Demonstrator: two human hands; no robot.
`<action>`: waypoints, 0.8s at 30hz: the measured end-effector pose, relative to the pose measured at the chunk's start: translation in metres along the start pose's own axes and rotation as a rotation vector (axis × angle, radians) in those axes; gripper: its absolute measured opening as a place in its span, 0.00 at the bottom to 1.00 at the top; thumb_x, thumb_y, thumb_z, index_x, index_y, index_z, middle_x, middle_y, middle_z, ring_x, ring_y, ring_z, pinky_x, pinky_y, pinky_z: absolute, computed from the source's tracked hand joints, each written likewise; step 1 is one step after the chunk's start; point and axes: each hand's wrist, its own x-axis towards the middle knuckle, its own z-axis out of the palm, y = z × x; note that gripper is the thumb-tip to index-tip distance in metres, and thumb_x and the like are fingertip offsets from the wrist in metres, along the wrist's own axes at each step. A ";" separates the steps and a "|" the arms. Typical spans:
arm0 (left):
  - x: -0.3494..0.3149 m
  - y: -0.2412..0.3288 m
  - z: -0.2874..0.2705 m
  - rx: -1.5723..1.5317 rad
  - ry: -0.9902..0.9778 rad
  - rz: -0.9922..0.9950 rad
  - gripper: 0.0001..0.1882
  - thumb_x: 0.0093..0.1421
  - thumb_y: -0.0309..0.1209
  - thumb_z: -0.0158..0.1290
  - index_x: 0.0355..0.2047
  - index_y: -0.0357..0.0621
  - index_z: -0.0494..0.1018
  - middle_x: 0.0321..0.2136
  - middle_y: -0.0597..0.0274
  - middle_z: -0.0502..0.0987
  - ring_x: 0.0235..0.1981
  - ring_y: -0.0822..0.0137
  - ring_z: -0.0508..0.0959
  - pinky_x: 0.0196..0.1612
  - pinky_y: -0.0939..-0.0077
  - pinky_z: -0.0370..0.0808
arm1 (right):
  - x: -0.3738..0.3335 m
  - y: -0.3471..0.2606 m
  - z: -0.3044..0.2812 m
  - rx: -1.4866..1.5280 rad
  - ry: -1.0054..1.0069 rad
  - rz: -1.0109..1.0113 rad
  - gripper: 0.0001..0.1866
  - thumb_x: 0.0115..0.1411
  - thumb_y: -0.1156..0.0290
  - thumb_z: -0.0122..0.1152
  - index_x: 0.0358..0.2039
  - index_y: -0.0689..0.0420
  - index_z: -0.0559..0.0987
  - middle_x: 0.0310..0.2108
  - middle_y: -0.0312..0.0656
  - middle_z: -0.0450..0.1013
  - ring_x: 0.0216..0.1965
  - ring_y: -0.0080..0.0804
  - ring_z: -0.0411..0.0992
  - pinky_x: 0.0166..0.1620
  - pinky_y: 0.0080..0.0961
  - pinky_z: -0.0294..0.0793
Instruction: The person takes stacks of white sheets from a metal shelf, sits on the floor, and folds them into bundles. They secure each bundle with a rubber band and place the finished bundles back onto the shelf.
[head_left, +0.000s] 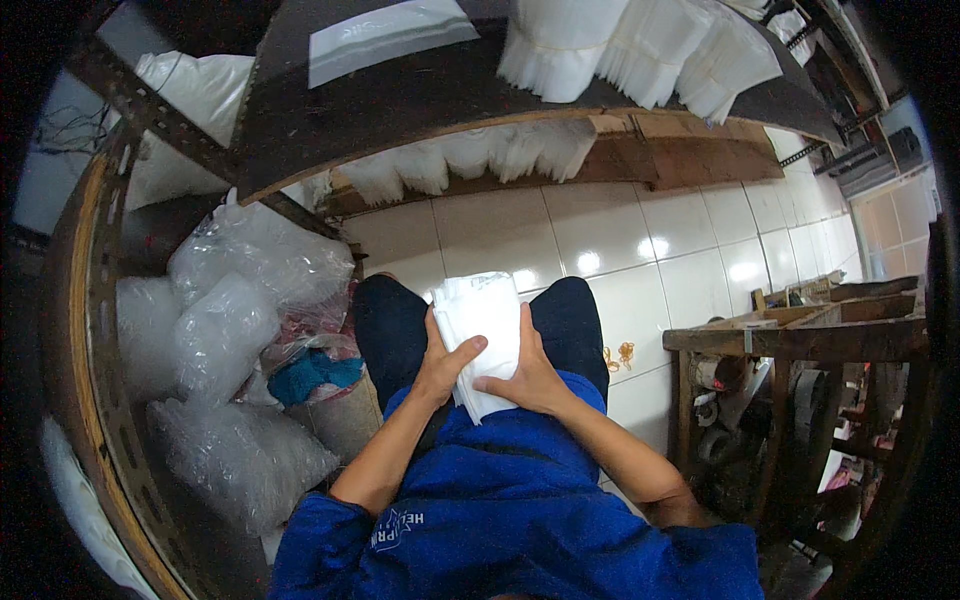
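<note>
Together | left hand [440, 366], right hand [530, 375] | thumbs on top | grip: clasping white stack [490, 318]

The person's left hand [442, 365] and right hand [528, 372] held a flat white stack [490, 318] from both sides, between dark-clad knees [575, 312]. Ahead, white bundles [557, 55] lay on a dark shelf [400, 115]; filled clear plastic bags [228, 318] sat to the left, and orange rubber bands [626, 351] lay on the tiled floor [690, 270].

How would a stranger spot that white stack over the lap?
Find the blue shirt, bottom centre. In front of it, the left grip and right grip hold the white stack. Unlike the white bundles on the dark table, it is held.
</note>
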 end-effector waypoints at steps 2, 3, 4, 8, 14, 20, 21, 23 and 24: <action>0.005 0.001 0.008 0.108 -0.082 0.078 0.60 0.46 0.33 0.65 0.66 0.38 0.30 0.60 0.43 0.55 0.61 0.52 0.60 0.63 0.62 0.58 | 0.008 0.002 -0.003 0.062 0.073 -0.022 0.69 0.39 0.59 0.78 0.65 0.70 0.32 0.59 0.68 0.52 0.60 0.61 0.53 0.62 0.46 0.55; 0.013 0.005 0.007 0.182 -0.179 0.115 0.65 0.44 0.32 0.67 0.66 0.39 0.26 0.61 0.43 0.53 0.63 0.52 0.58 0.64 0.63 0.55 | 0.010 0.001 -0.007 0.088 0.114 -0.033 0.69 0.39 0.60 0.78 0.65 0.69 0.33 0.57 0.69 0.54 0.59 0.62 0.55 0.61 0.47 0.57; 0.022 0.008 0.011 0.212 -0.231 0.111 0.65 0.44 0.32 0.67 0.66 0.38 0.26 0.61 0.43 0.53 0.63 0.53 0.58 0.64 0.63 0.55 | 0.013 0.002 -0.012 0.055 0.153 -0.065 0.69 0.39 0.60 0.78 0.65 0.68 0.33 0.57 0.69 0.53 0.58 0.62 0.55 0.61 0.47 0.57; 0.068 0.030 0.035 0.352 -0.398 0.175 0.66 0.41 0.32 0.68 0.66 0.37 0.29 0.61 0.44 0.54 0.63 0.54 0.59 0.63 0.64 0.57 | 0.032 0.017 -0.039 0.007 0.288 -0.145 0.70 0.40 0.62 0.77 0.66 0.65 0.30 0.59 0.68 0.51 0.59 0.61 0.56 0.61 0.45 0.57; 0.153 0.026 0.044 0.679 -0.568 0.531 0.69 0.35 0.37 0.73 0.66 0.37 0.34 0.61 0.43 0.54 0.62 0.52 0.60 0.63 0.60 0.57 | 0.068 0.045 -0.127 0.566 0.209 -0.065 0.71 0.44 0.59 0.76 0.66 0.59 0.24 0.65 0.61 0.42 0.66 0.50 0.50 0.65 0.42 0.54; 0.219 -0.133 0.012 0.876 -0.677 0.899 0.68 0.32 0.41 0.75 0.65 0.46 0.37 0.58 0.44 0.56 0.59 0.44 0.60 0.61 0.56 0.59 | 0.068 0.140 -0.115 0.323 0.119 -0.173 0.63 0.44 0.54 0.75 0.67 0.63 0.39 0.65 0.54 0.46 0.68 0.47 0.46 0.68 0.41 0.45; 0.226 -0.166 0.008 0.863 -0.677 0.887 0.68 0.32 0.41 0.75 0.64 0.47 0.38 0.58 0.45 0.57 0.59 0.44 0.60 0.61 0.55 0.59 | 0.068 0.173 -0.106 0.288 0.119 -0.120 0.62 0.44 0.55 0.75 0.67 0.64 0.41 0.64 0.56 0.48 0.67 0.48 0.48 0.67 0.41 0.46; 0.231 -0.220 0.000 0.839 -0.680 0.857 0.67 0.31 0.40 0.75 0.64 0.49 0.39 0.57 0.46 0.57 0.58 0.44 0.61 0.61 0.55 0.59 | 0.058 0.216 -0.087 0.129 0.149 -0.028 0.61 0.45 0.55 0.74 0.66 0.65 0.42 0.61 0.58 0.51 0.65 0.51 0.50 0.66 0.42 0.48; 0.231 -0.240 -0.004 0.836 -0.678 0.841 0.66 0.31 0.40 0.75 0.63 0.50 0.39 0.57 0.47 0.58 0.58 0.44 0.61 0.60 0.55 0.59 | 0.055 0.230 -0.078 0.005 0.177 -0.005 0.60 0.45 0.55 0.74 0.66 0.64 0.43 0.61 0.60 0.51 0.65 0.52 0.51 0.66 0.42 0.50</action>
